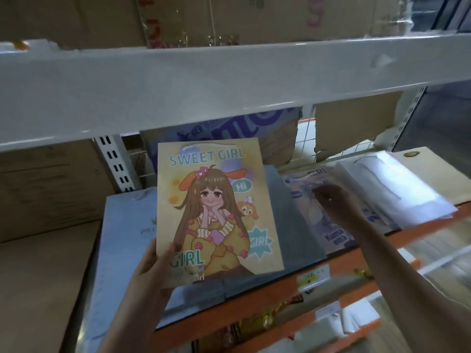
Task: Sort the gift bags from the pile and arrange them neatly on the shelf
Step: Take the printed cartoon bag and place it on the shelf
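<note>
My left hand [155,266] grips the lower left corner of a flat yellow gift bag [216,205] printed "SWEET GIRL" with a cartoon girl, held above the shelf [254,296]. My right hand [331,200] reaches out over a purple gift bag [331,233] lying on the shelf; motion blur hides whether its fingers touch that bag. Under the yellow bag lies a dark grey bag [293,225]. A pale blue bag [122,238] lies flat at the left.
A white shelf beam [229,80] crosses overhead with cardboard boxes [102,16] above it. Clear plastic sleeves [397,189] lie at the shelf's right end. Cardboard and a purple-printed pack [229,123] stand at the back. Packaged goods fill the orange shelves [331,327] below.
</note>
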